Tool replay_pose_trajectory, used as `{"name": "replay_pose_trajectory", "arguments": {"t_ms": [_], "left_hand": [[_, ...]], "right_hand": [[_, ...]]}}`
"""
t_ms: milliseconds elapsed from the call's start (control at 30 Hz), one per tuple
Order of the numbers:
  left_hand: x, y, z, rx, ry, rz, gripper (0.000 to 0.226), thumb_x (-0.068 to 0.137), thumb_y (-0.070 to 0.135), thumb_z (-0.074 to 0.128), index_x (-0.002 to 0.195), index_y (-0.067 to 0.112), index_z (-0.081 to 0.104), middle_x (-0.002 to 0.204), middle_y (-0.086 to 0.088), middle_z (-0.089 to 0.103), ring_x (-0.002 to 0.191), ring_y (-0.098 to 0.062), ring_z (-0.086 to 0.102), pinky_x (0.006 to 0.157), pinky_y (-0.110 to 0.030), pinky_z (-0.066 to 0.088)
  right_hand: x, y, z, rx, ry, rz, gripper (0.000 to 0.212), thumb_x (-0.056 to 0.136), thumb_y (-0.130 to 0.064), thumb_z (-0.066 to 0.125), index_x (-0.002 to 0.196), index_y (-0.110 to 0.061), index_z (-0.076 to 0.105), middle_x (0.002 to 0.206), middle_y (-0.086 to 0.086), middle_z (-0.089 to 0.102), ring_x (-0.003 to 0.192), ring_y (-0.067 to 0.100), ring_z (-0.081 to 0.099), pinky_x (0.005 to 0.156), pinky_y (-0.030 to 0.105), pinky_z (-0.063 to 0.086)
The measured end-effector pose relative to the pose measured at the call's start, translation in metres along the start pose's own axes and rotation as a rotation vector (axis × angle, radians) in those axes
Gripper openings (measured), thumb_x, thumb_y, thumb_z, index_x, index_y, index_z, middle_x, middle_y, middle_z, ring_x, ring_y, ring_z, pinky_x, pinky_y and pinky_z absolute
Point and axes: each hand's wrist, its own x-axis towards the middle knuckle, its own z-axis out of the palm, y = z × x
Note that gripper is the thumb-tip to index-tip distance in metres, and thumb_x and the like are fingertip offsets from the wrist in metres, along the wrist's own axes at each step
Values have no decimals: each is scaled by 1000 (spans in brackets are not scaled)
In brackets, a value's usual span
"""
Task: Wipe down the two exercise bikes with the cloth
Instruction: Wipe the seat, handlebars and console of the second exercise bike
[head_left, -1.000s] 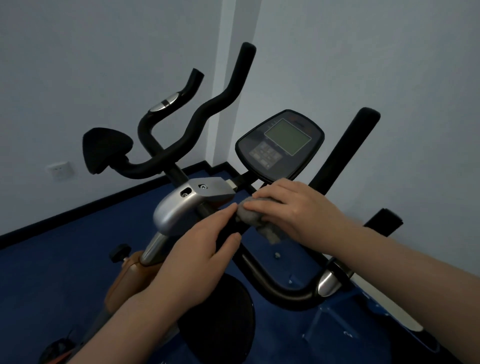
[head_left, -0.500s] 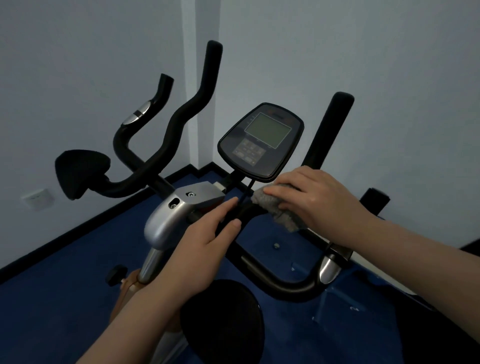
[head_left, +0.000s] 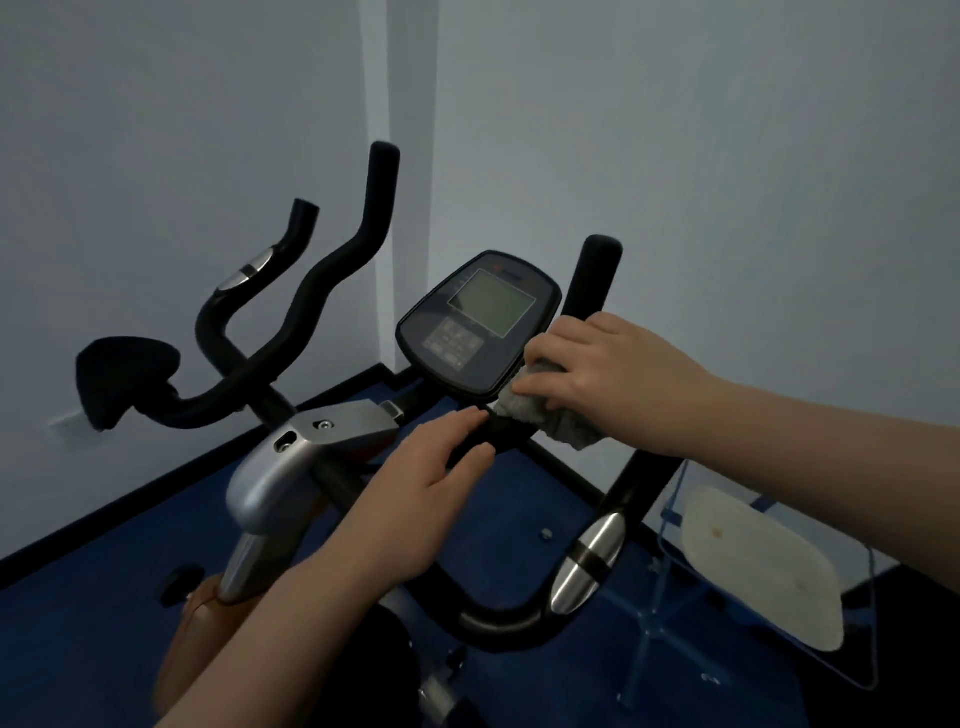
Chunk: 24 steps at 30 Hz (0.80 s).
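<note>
An exercise bike fills the view, with black handlebars (head_left: 332, 280) and a dark console (head_left: 475, 322) with a grey screen. My right hand (head_left: 608, 379) grips a grey cloth (head_left: 545, 415) and presses it against the console's lower right edge, where the right handlebar (head_left: 592, 280) rises. My left hand (head_left: 415, 499) rests on the black bar under the console, fingers curled around it. Only this one bike is in view, and the cloth is partly hidden under my fingers.
A silver bracket (head_left: 306, 441) tops the bike's post on the left. A black pad (head_left: 122, 376) sticks out at the far left. A clear stand with a white pad (head_left: 763, 566) is at lower right. Blue floor (head_left: 78, 639) meets pale walls at a corner behind.
My right hand with the cloth has moved up from the bar below the console to the console's lower right edge. My left hand has stayed on the bar. The view has shifted.
</note>
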Motion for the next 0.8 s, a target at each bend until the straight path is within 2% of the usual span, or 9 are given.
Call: {"name": "replay_pose_trajectory", "arguments": {"t_ms": [133,233,300,333,400,467,667,800], "left_hand": [[2,11,9,27,44,-18,39,97,32,48,136,33,48,124,32,47,129,6,39,118,-28,22],[5,20,19,37,60,-2,39,98,31,48,136,35,48,118,40,44,117,25,35,119,-24,17],[10,25,27,47,69,4,40,98,31,48,137,36,46,121,40,43,111,35,28,116,-18,14],[12,26,30,53,80,1,41,98,32,48,138,35,45,126,35,45,115,32,30,116,-19,15],[17,29,36,43,113,-17,43,97,33,49,140,32,45,136,23,48,128,12,36,117,-25,22],[20,31,39,19,129,-33,45,96,35,50,141,32,45,137,18,50,130,4,41,113,-26,31],[28,35,45,-14,144,-49,46,95,38,50,141,32,45,138,19,52,129,4,44,113,-33,35],[30,36,47,-35,161,-61,48,94,39,50,141,33,44,139,21,51,129,7,43,113,-32,35]], "right_hand": [[-3,20,-1,-87,-28,-28,44,86,-12,33,116,-24,62,115,1,60,106,24,55,80,35,45],[-4,32,1,-167,-45,-69,49,89,-11,20,113,-23,60,113,0,59,105,23,54,80,33,41],[-4,38,1,-231,-32,-106,46,91,-8,21,110,-23,60,111,-2,59,102,21,55,77,31,39],[-4,42,1,-260,-8,-129,42,92,-7,25,109,-23,60,110,-3,59,100,20,55,76,31,39],[-6,52,-1,-307,53,-167,37,93,-6,31,107,-23,61,108,-3,60,98,19,57,75,31,41],[-6,62,-3,-326,99,-197,38,95,-5,30,106,-23,62,107,-3,62,98,19,58,75,30,43],[-8,91,-11,-331,275,-201,42,94,1,31,104,-20,66,105,0,66,95,21,63,72,30,49],[-9,93,-12,-338,408,-115,36,91,1,40,105,-19,67,104,1,67,91,22,63,71,31,43]]}}
